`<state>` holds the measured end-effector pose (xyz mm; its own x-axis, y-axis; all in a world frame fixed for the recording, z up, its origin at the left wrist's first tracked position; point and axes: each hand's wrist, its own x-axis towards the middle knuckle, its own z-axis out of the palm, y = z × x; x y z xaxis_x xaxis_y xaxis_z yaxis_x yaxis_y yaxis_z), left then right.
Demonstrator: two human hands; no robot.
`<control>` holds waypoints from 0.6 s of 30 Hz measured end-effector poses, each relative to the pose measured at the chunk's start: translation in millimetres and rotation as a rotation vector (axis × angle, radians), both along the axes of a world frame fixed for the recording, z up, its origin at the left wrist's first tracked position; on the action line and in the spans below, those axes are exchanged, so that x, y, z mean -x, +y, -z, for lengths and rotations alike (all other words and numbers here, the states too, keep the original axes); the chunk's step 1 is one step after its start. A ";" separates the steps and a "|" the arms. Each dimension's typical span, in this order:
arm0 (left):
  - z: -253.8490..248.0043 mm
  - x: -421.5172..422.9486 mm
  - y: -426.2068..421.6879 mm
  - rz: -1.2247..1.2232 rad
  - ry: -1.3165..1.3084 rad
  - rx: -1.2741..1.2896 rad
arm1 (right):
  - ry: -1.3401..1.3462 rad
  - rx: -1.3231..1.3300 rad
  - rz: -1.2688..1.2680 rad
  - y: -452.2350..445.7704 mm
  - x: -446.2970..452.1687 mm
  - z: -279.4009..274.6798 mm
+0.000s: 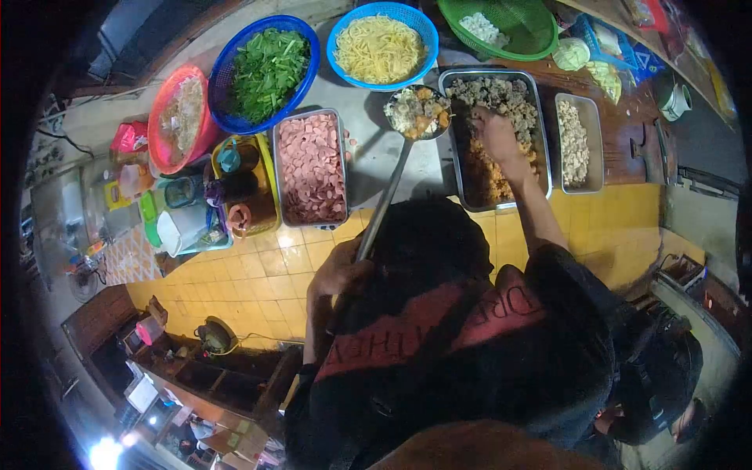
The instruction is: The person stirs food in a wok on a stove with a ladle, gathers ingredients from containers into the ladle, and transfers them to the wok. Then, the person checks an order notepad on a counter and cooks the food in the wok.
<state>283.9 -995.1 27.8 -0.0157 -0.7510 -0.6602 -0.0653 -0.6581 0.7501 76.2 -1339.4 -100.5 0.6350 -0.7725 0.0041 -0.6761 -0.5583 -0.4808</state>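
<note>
My left hand is wrapped round the long handle of a metal ladle. The ladle's round bowl holds pale, orange and brown food pieces and lies beside the left edge of a large metal tray. Over that tray is my right hand, its fingers bunched and pointing down at the food; what they hold is hidden. Grey-brown chopped food fills the tray's far part, and orange crumbly food lies nearer. Part of the view is covered by a dark rounded shape.
Left of the ladle stand a tray of pink slices, a blue basket of greens and a red basket. Yellow noodles and a green basket are behind. A narrow tray stands right. Someone in dark clothes is lower right.
</note>
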 end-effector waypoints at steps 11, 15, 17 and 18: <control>-28.8 5.3 -16.6 -0.039 0.061 -0.170 | 0.342 0.110 -0.093 5.3 20.0 17.9; -7.1 1.9 -4.8 -0.017 0.071 -0.121 | 0.438 0.654 -0.206 29.5 29.2 -19.3; -9.1 1.6 -5.6 -0.039 0.113 -0.148 | 0.307 1.141 -0.327 7.8 36.9 1.1; -12.9 3.4 -8.3 -0.031 0.076 -0.086 | 0.149 1.621 -0.453 -1.5 42.6 12.5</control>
<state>280.5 -1003.4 40.7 -0.0460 -0.6928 -0.7196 0.0105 -0.7207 0.6932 33.6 -1340.9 -113.0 0.8564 0.1978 0.4769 -0.3184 -0.5248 0.7894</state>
